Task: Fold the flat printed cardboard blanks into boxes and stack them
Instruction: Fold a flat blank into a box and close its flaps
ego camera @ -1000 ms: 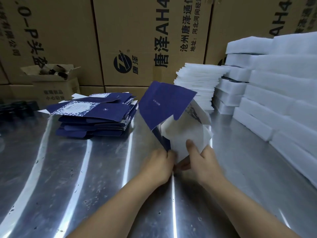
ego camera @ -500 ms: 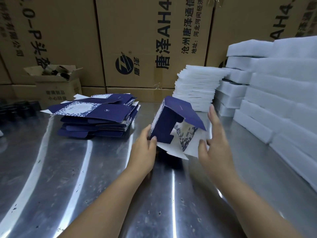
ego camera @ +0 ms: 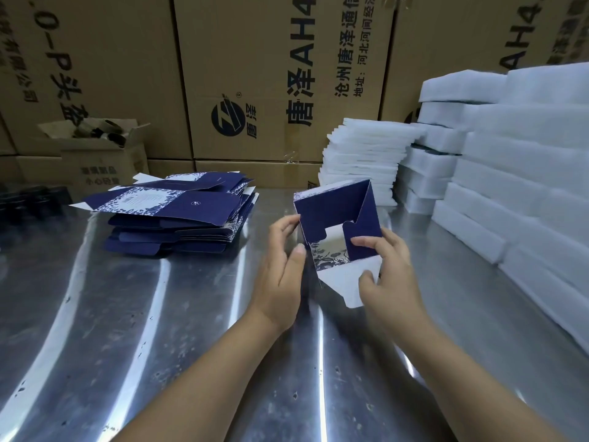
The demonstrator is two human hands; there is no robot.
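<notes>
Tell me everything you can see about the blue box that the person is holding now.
The box is thin printed cardboard, dark blue outside with a white and blue flower pattern on one panel and a plain white inside. It is half folded and held tilted just above the metal table, the end facing the camera not yet closed, with notched blue flaps folded in and a white flap hanging down. The left hand steadies its left edge; the right hand grips the right flap.
</notes>
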